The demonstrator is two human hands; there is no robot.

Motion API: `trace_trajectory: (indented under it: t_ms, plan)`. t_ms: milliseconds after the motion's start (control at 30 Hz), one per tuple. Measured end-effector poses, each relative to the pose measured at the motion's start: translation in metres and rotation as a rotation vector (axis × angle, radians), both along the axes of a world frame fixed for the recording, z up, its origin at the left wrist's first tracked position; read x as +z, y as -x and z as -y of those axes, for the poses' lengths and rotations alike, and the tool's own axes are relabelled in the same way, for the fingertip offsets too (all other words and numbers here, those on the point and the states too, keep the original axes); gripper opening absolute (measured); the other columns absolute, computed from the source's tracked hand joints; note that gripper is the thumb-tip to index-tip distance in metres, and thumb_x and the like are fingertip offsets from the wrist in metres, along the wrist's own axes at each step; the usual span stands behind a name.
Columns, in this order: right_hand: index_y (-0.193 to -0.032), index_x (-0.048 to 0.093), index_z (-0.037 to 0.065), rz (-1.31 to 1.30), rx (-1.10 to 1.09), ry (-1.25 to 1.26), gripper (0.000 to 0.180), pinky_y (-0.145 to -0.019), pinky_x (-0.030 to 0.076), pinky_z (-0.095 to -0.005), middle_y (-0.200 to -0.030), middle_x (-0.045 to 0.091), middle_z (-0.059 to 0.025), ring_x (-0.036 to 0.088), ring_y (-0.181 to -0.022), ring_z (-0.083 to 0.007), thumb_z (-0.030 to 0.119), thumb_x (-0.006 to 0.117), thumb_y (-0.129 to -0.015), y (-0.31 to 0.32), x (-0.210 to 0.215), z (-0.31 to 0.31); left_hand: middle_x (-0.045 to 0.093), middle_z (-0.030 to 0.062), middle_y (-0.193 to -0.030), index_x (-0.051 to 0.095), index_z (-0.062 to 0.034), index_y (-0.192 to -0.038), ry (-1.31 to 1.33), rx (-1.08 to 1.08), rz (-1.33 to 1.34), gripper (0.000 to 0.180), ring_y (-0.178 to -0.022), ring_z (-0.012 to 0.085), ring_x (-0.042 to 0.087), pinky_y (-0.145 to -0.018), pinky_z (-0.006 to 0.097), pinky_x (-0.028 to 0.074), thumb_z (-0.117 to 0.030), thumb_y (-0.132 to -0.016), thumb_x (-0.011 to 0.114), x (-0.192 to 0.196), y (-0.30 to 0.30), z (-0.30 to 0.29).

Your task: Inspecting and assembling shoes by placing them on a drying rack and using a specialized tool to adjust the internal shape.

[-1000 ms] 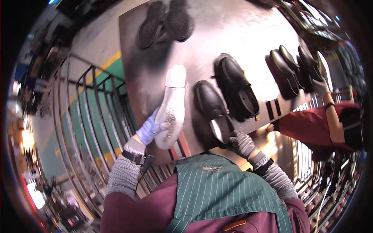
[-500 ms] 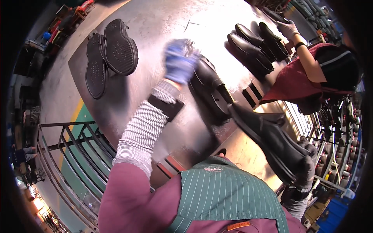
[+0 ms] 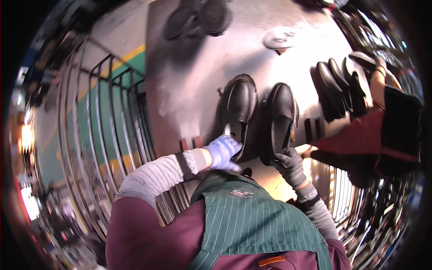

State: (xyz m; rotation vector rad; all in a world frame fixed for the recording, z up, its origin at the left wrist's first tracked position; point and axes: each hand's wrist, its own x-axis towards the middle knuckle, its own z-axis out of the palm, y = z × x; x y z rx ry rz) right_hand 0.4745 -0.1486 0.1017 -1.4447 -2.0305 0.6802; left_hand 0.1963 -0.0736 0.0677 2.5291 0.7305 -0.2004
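Observation:
Two black slip-on shoes stand side by side in front of me on the metal table, toes pointing away. My left hand (image 3: 222,150), in a blue glove, is closed around the heel of the left shoe (image 3: 239,101), its fingers at the opening. A small pale tip shows above those fingers; what it is I cannot make out. In a dark grey glove, my right hand (image 3: 290,165) grips the heel of the right shoe (image 3: 281,101). A narrow gap separates the shoes.
Several black shoes (image 3: 333,85) stand at the right beside a co-worker in a dark red apron (image 3: 355,135), whose hand is at another shoe. At the far left lie two shoes soles up (image 3: 213,18). A whitish oval thing (image 3: 280,38) lies far back. Metal rails (image 3: 112,108) run along the left.
My left hand has come back toward me to the left shoe's heel. My right hand has brought its shoe from the right to beside the other. The whole view has turned and shifted.

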Motion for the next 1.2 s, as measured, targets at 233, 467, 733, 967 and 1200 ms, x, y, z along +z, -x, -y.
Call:
trace_trajectory:
  t_ms: [233, 467, 733, 967, 1200]
  plan:
    - [-0.103, 0.066, 0.011, 0.200, 0.493, 0.087, 0.035, -0.080, 0.050, -0.0410, -0.103, 0.061, -0.0126, 0.060, -0.095, -0.0326, 0.004, 0.065, -0.069, 0.041, -0.063, -0.005, 0.065, 0.0253, -0.106, 0.043, 0.0135, -0.130, -0.034, 0.864, -0.260, 0.066, -0.092, 0.0339, 0.067, -0.081, 0.042, 0.052, -0.037, -0.088, 0.054, -0.135, -0.103, 0.016]
    - [-0.128, 0.052, 0.005, 0.046, 0.466, -0.365, 0.044, -0.086, 0.049, -0.0411, -0.124, 0.052, -0.0190, 0.055, -0.109, -0.0347, 0.017, 0.063, -0.088, -0.009, 0.000, 0.032, 0.061, 0.0230, -0.117, 0.052, 0.0000, -0.127, 0.157, 1.213, 0.425, 0.048, -0.106, 0.0355, 0.060, -0.088, 0.044, 0.048, -0.022, -0.085, 0.054, -0.013, -0.011, 0.159]
    - [-0.130, 0.053, 0.010, 0.066, 0.665, -0.127, 0.048, -0.079, 0.050, -0.0360, -0.131, 0.048, -0.0172, 0.053, -0.113, -0.0316, 0.006, 0.062, -0.083, 0.008, -0.012, 0.045, 0.058, 0.0221, -0.122, 0.052, -0.0006, -0.128, 0.215, 2.028, 0.591, 0.052, -0.115, 0.0368, 0.054, -0.099, 0.041, 0.042, -0.030, -0.086, 0.059, -0.101, 0.065, 0.487]
    - [-0.127, 0.055, 0.010, 0.150, 0.821, -0.052, 0.047, -0.078, 0.050, -0.0345, -0.129, 0.050, -0.0165, 0.054, -0.112, -0.0303, -0.002, 0.061, -0.082, 0.048, -0.005, 0.050, 0.059, 0.0226, -0.120, 0.056, -0.0002, -0.125, 0.073, 2.566, -0.395, 0.051, -0.112, 0.0364, 0.056, -0.100, 0.041, 0.042, -0.036, -0.089, 0.056, -0.201, 0.132, 0.667]
    - [-0.127, 0.055, 0.011, 0.286, 0.736, -0.034, 0.050, -0.079, 0.049, -0.0326, -0.130, 0.049, -0.0129, 0.054, -0.113, -0.0263, -0.002, 0.061, -0.079, 0.030, -0.020, 0.025, 0.063, 0.0207, -0.110, 0.062, -0.0029, -0.114, 0.326, 1.707, -1.226, 0.036, -0.101, 0.0374, 0.059, -0.087, 0.044, 0.047, -0.029, -0.092, 0.052, -0.266, 0.120, 0.836]
